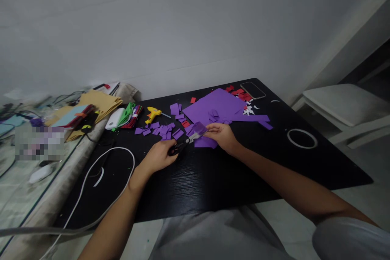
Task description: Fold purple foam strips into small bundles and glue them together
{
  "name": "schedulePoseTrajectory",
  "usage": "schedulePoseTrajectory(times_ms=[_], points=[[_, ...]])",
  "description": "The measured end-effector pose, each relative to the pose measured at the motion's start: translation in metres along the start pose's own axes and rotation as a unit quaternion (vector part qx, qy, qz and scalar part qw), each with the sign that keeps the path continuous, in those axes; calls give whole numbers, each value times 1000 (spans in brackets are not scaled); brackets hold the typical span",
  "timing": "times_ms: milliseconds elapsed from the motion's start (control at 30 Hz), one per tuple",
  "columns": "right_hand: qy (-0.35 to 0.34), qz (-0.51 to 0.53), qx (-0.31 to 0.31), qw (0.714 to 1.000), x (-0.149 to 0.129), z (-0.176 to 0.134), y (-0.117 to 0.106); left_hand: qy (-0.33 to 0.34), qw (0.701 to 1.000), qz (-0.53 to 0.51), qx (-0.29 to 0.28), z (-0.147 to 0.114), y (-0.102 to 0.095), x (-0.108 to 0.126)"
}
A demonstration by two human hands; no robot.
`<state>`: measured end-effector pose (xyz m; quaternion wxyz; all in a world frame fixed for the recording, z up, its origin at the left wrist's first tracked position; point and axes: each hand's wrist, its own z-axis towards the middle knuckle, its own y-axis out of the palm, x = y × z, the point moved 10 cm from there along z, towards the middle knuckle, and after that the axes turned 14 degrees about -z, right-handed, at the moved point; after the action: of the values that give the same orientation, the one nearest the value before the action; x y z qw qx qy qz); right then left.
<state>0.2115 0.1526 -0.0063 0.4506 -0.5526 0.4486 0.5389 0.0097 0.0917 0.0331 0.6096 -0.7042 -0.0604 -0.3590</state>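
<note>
My left hand (161, 155) is closed round the black handles of a pair of scissors (189, 139), whose blades point right. Between the fingers of my right hand (222, 136) is a small purple piece of paper (199, 128), right at the blades. Whether the blades bite into it I cannot tell. Another purple piece (205, 142) lies just under my right fingers. Behind the hands is a large purple sheet (215, 105), with a purple strip (250, 118) at its right. Many small cut purple pieces (163, 131) are scattered left of the scissors.
A yellow glue gun (152, 114) lies at the back left beside green and red folded sheets (130, 115). Red scraps (242, 94), white scraps (250, 109) and a phone (253, 89) are at the back right. A white ring (302, 138) lies right; a white cable (88, 170) loops at left.
</note>
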Motion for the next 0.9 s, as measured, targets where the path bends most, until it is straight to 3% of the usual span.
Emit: schedulePoseTrajectory(times_ms=[633, 900], points=[[5, 2, 8, 1000, -2, -3, -1, -17, 1000, 16, -4, 1, 3, -5], [-4, -3, 8, 1000, -1, -1, 0, -15, 1000, -23, -8, 0, 4, -4]])
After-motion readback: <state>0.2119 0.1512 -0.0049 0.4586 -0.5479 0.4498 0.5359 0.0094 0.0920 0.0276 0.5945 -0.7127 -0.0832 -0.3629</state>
